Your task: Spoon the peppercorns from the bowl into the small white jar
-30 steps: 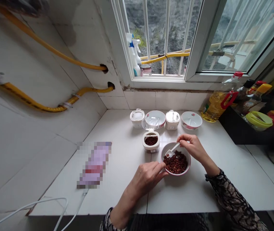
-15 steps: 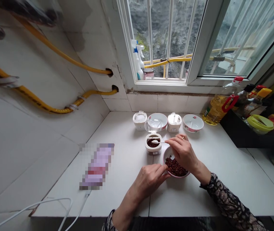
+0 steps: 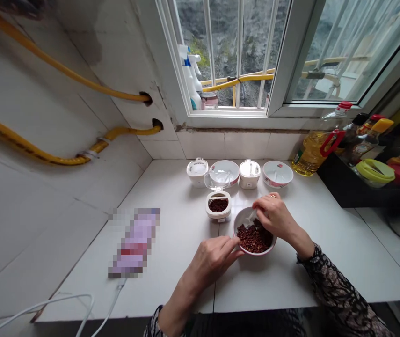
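A white bowl point(image 3: 235, 226) holds a heap of dark reddish-brown dried grains that look like Sichuan peppercorns point(image 3: 255, 239). My left hand point(image 3: 215, 255) pinches the bowl's left rim between thumb and fingers. Over the bowl's right side, my right hand point(image 3: 273, 216) is closed around the handle of a small white spoon point(image 3: 252, 216), its bowl end down among the peppercorns. Left of the bowl stands a seasoning jar point(image 3: 218, 216), its clear lid tipped back, with the same dark grains inside.
Behind are two more seasoning jars point(image 3: 197, 174) point(image 3: 249, 175) and two flowered bowls point(image 3: 225, 172) point(image 3: 278, 174). An oil bottle point(image 3: 308, 147) and a black rack point(image 3: 340, 187) of bottles stand at right. A blurred-out purple object point(image 3: 136, 243) with a white cable point(image 3: 112, 304) lies at left.
My right hand has carried the spoon from the open jar to the right and down into the bowl. My left hand still holds the rim. The view has shifted slightly.
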Tool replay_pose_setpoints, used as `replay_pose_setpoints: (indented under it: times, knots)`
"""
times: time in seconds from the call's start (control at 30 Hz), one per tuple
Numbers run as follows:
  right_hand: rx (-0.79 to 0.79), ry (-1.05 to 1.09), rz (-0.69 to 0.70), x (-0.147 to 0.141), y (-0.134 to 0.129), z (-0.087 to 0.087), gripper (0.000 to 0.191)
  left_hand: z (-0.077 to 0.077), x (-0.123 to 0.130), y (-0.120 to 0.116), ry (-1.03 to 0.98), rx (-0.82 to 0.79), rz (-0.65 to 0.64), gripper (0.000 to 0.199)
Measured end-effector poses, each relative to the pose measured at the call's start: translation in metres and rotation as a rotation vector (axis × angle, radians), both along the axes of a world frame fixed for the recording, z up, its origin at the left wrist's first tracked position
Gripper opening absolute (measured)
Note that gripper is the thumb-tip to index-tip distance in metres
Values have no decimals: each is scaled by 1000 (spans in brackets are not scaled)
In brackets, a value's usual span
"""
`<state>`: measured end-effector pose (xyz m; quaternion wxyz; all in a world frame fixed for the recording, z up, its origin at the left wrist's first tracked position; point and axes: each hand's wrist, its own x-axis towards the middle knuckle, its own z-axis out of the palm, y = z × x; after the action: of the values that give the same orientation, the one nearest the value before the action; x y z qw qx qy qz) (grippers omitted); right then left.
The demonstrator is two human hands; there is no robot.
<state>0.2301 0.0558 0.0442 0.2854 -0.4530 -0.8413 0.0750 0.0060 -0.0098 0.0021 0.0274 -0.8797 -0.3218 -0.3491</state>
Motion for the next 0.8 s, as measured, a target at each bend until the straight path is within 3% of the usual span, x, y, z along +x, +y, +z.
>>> replay_pose_setpoints:
  times: [0.13,0.57,0.8]
  knots:
    - [-107,83,27,-8,-4,-3,22,0,0,-1,0,2,-1,30]
    - [-386,390,-105,1,-1,8,21,0,-1,-1,9,-9,-3,31]
    - [-554,655,-145,5,9,8,16,0,-1,-1,15,-21,-2,32]
